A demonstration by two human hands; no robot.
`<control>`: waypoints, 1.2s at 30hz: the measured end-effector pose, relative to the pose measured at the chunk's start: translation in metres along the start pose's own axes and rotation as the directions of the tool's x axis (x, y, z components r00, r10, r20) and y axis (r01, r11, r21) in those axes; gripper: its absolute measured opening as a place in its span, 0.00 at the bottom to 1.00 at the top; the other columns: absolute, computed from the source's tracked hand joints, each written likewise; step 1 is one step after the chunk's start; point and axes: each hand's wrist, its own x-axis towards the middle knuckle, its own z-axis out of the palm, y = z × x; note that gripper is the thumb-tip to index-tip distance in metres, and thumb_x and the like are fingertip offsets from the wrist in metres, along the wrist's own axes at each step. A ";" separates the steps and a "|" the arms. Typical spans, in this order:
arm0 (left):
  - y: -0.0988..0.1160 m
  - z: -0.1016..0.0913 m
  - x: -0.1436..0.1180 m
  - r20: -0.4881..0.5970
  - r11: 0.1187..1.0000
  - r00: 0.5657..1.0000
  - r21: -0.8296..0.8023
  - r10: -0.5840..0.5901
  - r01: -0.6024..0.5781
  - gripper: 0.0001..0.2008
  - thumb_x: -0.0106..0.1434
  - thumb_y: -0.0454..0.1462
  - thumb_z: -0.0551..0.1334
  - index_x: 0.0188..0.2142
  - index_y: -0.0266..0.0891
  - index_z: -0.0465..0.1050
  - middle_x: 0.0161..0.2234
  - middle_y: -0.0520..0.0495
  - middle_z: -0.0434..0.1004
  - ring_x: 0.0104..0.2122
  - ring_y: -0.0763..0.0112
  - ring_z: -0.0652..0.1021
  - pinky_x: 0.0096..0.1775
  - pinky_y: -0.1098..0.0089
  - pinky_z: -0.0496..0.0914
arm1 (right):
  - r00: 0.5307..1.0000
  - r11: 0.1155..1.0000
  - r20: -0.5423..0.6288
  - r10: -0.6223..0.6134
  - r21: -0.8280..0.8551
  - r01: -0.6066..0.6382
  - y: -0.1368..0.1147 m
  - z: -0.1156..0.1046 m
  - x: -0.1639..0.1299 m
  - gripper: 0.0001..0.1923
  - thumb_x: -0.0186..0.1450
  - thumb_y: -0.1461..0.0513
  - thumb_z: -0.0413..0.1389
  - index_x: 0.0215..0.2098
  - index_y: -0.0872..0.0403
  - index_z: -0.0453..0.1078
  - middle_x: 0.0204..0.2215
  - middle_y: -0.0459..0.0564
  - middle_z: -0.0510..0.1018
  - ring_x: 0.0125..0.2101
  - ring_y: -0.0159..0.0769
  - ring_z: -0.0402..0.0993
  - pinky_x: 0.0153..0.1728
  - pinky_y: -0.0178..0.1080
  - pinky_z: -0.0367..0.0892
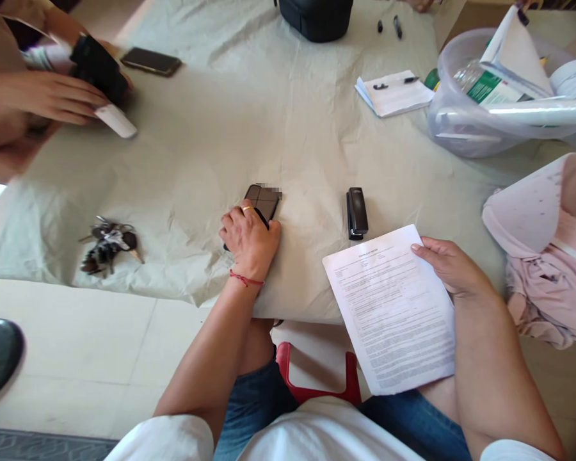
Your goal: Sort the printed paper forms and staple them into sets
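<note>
Two hands working at tabletop (288, 128) edge. Left hand (248, 240) lying palm down, wrist bent, fingers curling together over near end of dark phone (264, 200) lying flat. Right hand (448, 264) reaching in from right, fingers pinching top corner of printed sheet (393, 307), sheet overhanging lap. Black stapler (356, 212) lying between, untouched.

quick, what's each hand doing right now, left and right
Left hand: closed on the dark phone lying on the cloth-covered table.
Right hand: holding the printed sheet by its upper right edge.
</note>
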 end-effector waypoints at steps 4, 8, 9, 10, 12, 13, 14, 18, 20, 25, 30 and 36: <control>0.000 -0.001 0.002 0.001 1.000 1.000 -0.011 0.000 0.000 0.32 0.67 0.40 0.61 0.68 0.27 0.69 0.63 0.21 0.75 0.65 0.29 0.72 0.63 0.35 0.71 | 1.000 1.000 -0.008 0.008 0.012 -0.008 0.002 -0.001 0.001 0.23 0.62 0.43 0.74 0.47 0.47 0.85 0.42 0.48 0.90 0.41 0.49 0.89 0.45 0.47 0.83; -0.003 -0.004 0.002 0.019 0.999 0.999 -0.044 -0.027 0.028 0.34 0.66 0.40 0.63 0.68 0.24 0.68 0.64 0.19 0.74 0.66 0.28 0.72 0.65 0.34 0.69 | 1.000 1.000 0.007 0.016 0.014 -0.016 0.003 -0.001 0.001 0.22 0.63 0.44 0.73 0.49 0.47 0.85 0.43 0.48 0.90 0.41 0.49 0.89 0.46 0.47 0.83; -0.004 -0.004 0.001 0.026 0.998 0.999 -0.057 -0.027 0.028 0.36 0.66 0.40 0.63 0.70 0.23 0.66 0.66 0.18 0.72 0.68 0.27 0.71 0.66 0.34 0.67 | 1.000 1.000 0.012 0.019 0.014 -0.019 0.003 -0.001 0.001 0.21 0.64 0.45 0.72 0.48 0.47 0.85 0.43 0.48 0.90 0.41 0.49 0.89 0.45 0.47 0.83; -0.005 -0.004 -0.001 0.031 0.997 0.999 -0.072 -0.021 0.023 0.37 0.67 0.40 0.63 0.71 0.22 0.64 0.69 0.17 0.69 0.70 0.27 0.69 0.68 0.33 0.65 | 1.000 1.000 0.014 0.022 0.011 -0.022 0.002 -0.001 0.000 0.21 0.64 0.45 0.72 0.48 0.47 0.85 0.43 0.48 0.90 0.41 0.49 0.89 0.45 0.47 0.83; -0.006 -0.004 -0.009 0.023 0.994 1.000 -0.109 0.003 0.000 0.40 0.68 0.40 0.63 0.74 0.22 0.59 0.75 0.17 0.60 0.74 0.27 0.64 0.72 0.33 0.60 | 1.000 1.000 0.008 0.024 0.002 -0.024 0.002 -0.002 0.000 0.20 0.65 0.45 0.71 0.47 0.47 0.85 0.43 0.48 0.90 0.41 0.49 0.89 0.45 0.46 0.83; -0.005 -0.004 -0.015 0.014 0.991 1.000 -0.131 0.017 -0.015 0.40 0.68 0.40 0.63 0.75 0.24 0.58 0.77 0.18 0.56 0.75 0.27 0.62 0.73 0.33 0.57 | 1.000 1.000 0.007 0.023 -0.002 -0.023 0.002 -0.002 0.001 0.20 0.64 0.45 0.71 0.47 0.47 0.85 0.43 0.48 0.90 0.42 0.49 0.89 0.45 0.46 0.83; -0.004 -0.004 -0.022 -0.006 0.985 0.999 -0.167 0.040 -0.041 0.40 0.68 0.40 0.64 0.75 0.26 0.58 0.77 0.20 0.56 0.76 0.29 0.61 0.74 0.34 0.56 | 1.000 1.000 0.008 0.021 -0.003 -0.021 0.002 -0.002 0.001 0.20 0.64 0.45 0.72 0.47 0.47 0.85 0.43 0.48 0.90 0.42 0.49 0.89 0.45 0.46 0.83; 0.011 -0.002 -0.051 -0.070 0.904 0.958 -0.319 0.278 -0.286 0.32 0.70 0.38 0.63 0.71 0.31 0.63 0.71 0.23 0.67 0.72 0.39 0.69 0.71 0.41 0.65 | 0.999 0.999 0.007 0.032 0.001 -0.032 0.002 -0.002 0.002 0.21 0.63 0.45 0.72 0.47 0.48 0.85 0.42 0.48 0.91 0.39 0.49 0.89 0.43 0.46 0.84; 0.022 0.002 -0.057 -0.036 0.858 0.941 -0.399 0.337 -0.323 0.24 0.71 0.38 0.62 0.65 0.35 0.68 0.64 0.28 0.75 0.65 0.44 0.77 0.64 0.46 0.73 | 0.999 0.999 -0.010 0.039 0.007 -0.038 0.001 0.000 0.003 0.22 0.61 0.45 0.73 0.46 0.48 0.85 0.41 0.48 0.91 0.38 0.49 0.89 0.42 0.46 0.84; 0.052 0.008 -0.045 0.157 0.843 0.926 -0.486 0.344 -0.231 0.16 0.71 0.37 0.63 0.57 0.38 0.71 0.57 0.33 0.80 0.51 0.52 0.84 0.52 0.52 0.77 | 0.998 0.999 -0.061 0.031 0.035 -0.029 -0.004 0.008 0.001 0.20 0.58 0.46 0.74 0.42 0.48 0.85 0.38 0.49 0.90 0.37 0.50 0.89 0.43 0.49 0.85; 0.060 0.013 -0.031 0.261 0.825 0.909 -0.548 0.325 -0.137 0.10 0.74 0.40 0.61 0.51 0.41 0.72 0.40 0.43 0.86 0.44 0.54 0.85 0.47 0.56 0.76 | 0.996 0.999 -0.086 0.031 0.027 -0.029 -0.007 0.012 0.000 0.19 0.57 0.46 0.75 0.38 0.48 0.84 0.35 0.49 0.90 0.39 0.52 0.89 0.46 0.50 0.84; 0.052 0.017 -0.030 0.234 0.815 0.908 -0.554 0.349 -0.171 0.06 0.73 0.40 0.59 0.45 0.42 0.74 0.34 0.46 0.85 0.39 0.57 0.84 0.44 0.58 0.74 | 0.992 1.000 -0.123 0.021 0.021 -0.019 -0.005 0.011 0.002 0.17 0.57 0.46 0.75 0.37 0.47 0.84 0.36 0.47 0.90 0.41 0.53 0.89 0.49 0.50 0.85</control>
